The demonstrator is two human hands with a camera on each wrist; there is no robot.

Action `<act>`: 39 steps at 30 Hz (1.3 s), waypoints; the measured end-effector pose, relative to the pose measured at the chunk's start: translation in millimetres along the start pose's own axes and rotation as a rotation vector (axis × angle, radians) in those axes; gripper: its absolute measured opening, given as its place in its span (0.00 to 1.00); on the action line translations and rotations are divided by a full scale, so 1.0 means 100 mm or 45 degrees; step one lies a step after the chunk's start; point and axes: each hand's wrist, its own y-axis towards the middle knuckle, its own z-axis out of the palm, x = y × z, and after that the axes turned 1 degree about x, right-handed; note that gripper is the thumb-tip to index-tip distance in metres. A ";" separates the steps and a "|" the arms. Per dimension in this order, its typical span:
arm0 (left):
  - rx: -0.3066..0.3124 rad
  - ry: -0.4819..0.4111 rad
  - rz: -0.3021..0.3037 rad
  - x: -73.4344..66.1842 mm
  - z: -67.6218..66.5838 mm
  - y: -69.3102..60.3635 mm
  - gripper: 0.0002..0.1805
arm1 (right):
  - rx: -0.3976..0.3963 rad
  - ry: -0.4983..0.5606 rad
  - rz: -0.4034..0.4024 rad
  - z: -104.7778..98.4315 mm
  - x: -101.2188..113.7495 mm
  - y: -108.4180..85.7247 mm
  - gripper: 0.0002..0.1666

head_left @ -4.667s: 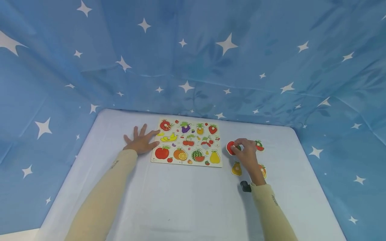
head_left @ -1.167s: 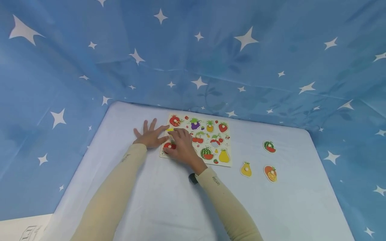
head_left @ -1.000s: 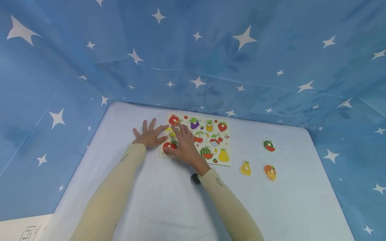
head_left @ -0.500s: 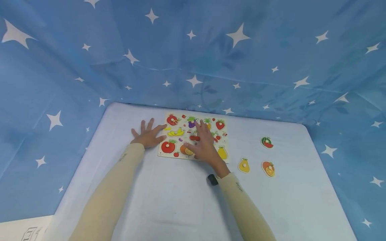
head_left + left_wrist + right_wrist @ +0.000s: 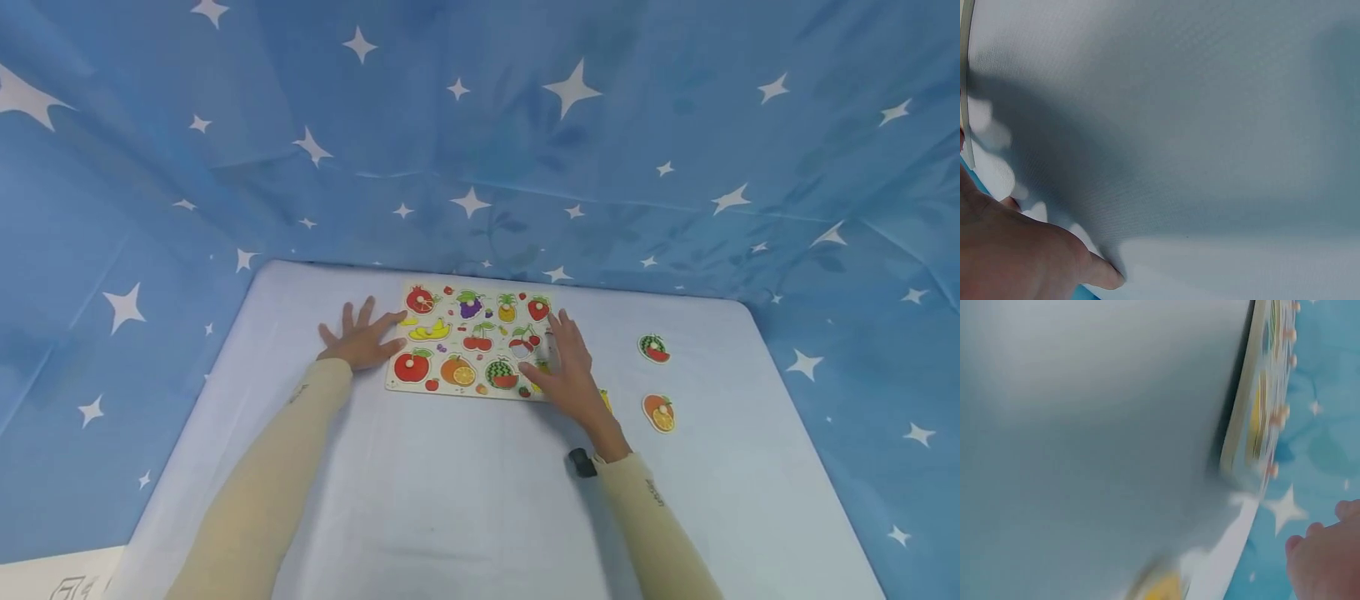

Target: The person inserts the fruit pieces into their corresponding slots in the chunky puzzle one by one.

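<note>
A fruit peg puzzle board (image 5: 465, 393) lies flat near the table's back edge. Several knobbed pieces sit in it, among them a red apple (image 5: 412, 367) at front left. My left hand (image 5: 362, 340) has its fingers spread, with thumb and index finger touching the board's left edge. Over the board's right edge hovers my right hand (image 5: 573, 379), fingers apart and holding nothing; it partly covers the printed pear. A loose pear piece (image 5: 605, 400) is mostly hidden behind that hand. Further right lie a watermelon piece (image 5: 654, 348) and an orange piece (image 5: 660, 413).
The white-covered table (image 5: 465, 500) is backed by a blue star-patterned cloth (image 5: 480, 125). Below my right wrist hangs a dark wrist-worn device (image 5: 581, 462). At the lower left, a pale printed surface (image 5: 67, 575) shows beyond the table.
Earlier my right hand gripped the apple piece right of the board; now that piece sits in the board's front left. The empty right hand has since moved rightward across the board. Left hand stays put.
</note>
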 end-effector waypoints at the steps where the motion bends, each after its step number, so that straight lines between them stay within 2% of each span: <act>1: -0.001 -0.005 0.004 0.00 0.00 0.00 0.40 | -0.008 -0.017 0.023 -0.06 -0.03 -0.03 0.60; 6: 0.008 -0.032 0.012 0.02 0.03 0.02 0.41 | -0.055 -0.049 0.124 -0.39 -0.22 -0.20 0.58; 12: 0.012 -0.017 0.008 0.03 0.01 0.02 0.41 | -0.128 -0.023 0.240 -0.78 -0.48 -0.44 0.55; 20: 0.008 0.002 -0.004 0.01 0.00 0.00 0.42 | -0.200 -0.031 0.488 -1.11 -0.72 -0.74 0.53; 23: 0.009 0.010 0.003 0.03 0.00 0.02 0.42 | -0.224 -0.048 0.534 -1.18 -0.81 -0.85 0.51; 29: 0.018 0.017 0.005 0.04 0.03 0.05 0.42 | -0.243 -0.070 0.519 -1.27 -0.96 -1.03 0.46; 34: 0.019 0.015 0.006 0.07 0.02 0.05 0.41 | -0.240 -0.039 0.528 -1.20 -1.07 -1.07 0.38; 39: 0.024 0.012 0.001 0.06 0.02 0.05 0.42 | -0.237 -0.020 0.601 -1.11 -1.08 -1.10 0.31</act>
